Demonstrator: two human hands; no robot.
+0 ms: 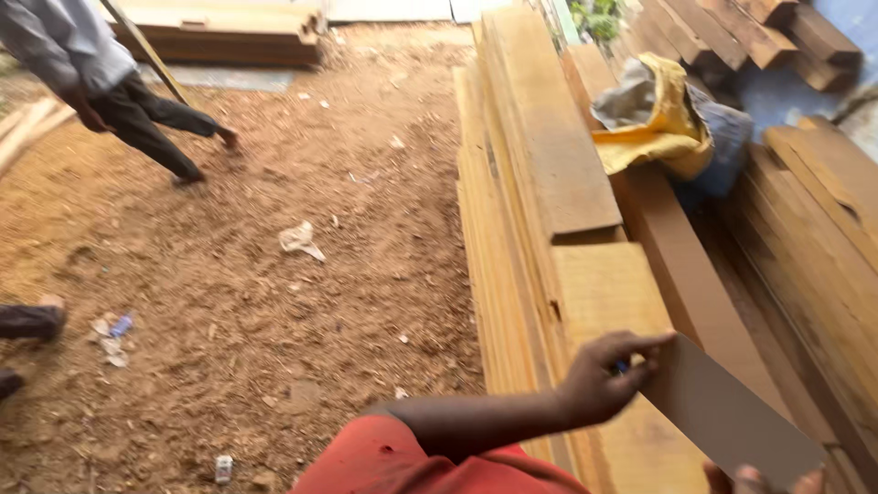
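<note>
My left hand [604, 375], on an arm in a red sleeve, reaches across and pinches the upper corner of a flat grey-brown sheet [732, 412]. A small blue object shows between its fingers. The sheet lies slanted over a stack of pale wooden planks [540, 183]. Only the fingertips of my right hand [759, 478] show at the bottom edge of the view, gripping the sheet's lower edge.
A yellow sack [658, 119] lies crumpled on darker planks to the right. More timber [823, 210] is stacked at far right. On the dirt ground [274, 302] with litter, another person [82, 64] walks at top left; someone's feet [27, 322] show at the left edge.
</note>
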